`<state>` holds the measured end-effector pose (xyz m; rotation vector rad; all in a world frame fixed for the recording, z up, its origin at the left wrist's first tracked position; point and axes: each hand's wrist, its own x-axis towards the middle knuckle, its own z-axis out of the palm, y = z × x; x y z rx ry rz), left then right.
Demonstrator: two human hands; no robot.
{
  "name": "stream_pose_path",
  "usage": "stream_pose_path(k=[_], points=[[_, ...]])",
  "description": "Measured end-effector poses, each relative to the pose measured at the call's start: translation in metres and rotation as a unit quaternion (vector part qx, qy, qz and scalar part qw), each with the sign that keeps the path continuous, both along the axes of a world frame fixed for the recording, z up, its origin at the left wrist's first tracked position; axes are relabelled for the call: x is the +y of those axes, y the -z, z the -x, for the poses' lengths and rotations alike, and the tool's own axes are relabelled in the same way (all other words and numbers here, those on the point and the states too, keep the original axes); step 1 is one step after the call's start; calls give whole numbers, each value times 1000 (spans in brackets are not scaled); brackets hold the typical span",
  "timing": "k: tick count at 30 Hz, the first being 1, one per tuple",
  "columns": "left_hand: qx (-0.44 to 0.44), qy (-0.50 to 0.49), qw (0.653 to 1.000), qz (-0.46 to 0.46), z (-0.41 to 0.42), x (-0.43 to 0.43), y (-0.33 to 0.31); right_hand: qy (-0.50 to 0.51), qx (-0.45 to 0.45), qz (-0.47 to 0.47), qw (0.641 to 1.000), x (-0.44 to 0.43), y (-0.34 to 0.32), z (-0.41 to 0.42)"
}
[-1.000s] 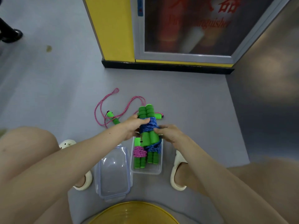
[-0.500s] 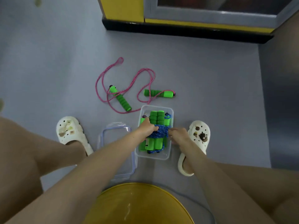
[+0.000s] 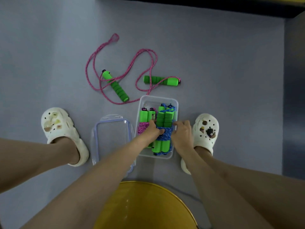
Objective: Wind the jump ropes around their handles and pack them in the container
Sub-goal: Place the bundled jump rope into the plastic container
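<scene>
Head view: fingers (image 3: 158,131) of the left hand (image 3: 152,132) curl over the blue winding of the blue-wound bundle (image 3: 162,119) from its left. Fingers (image 3: 176,125) of the right hand (image 3: 182,135) curl in against its right edge, so both hands grip it between them. The bundle lies inside the container (image 3: 158,97), in its right half, just beside a pink-wound bundle (image 3: 143,128) in the left half.

To seat it well, the hands should probably press it flat and let go without dragging the winding loose. A stray blue loop at the far end (close to the rim) likely needs tucking down so the lid (image 3: 112,139) can close.

The lid lies on the floor just left of the container, partly under the left forearm. Beyond the container, 1 loose pink jump rope (image 3: 116,87) sprawls unwound, its cord passing close to the far left corner. 2 white shoes (image 3: 56,126) flank the work, and a yellow round seat (image 3: 145,205) fills the near edge. The 2 bundles seem to fill the container's width, so the last rope may have to go on top.
</scene>
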<state>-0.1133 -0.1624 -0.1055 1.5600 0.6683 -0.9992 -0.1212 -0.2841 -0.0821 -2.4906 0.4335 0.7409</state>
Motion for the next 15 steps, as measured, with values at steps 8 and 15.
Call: stream_pose_path(k=[8,15], points=[[-51,49,993,-95,14,-6,15,-11,40,-43,998,-2,8,5],[-96,74,985,-123,9,-6,19,-29,13,-58,998,-10,13,2]])
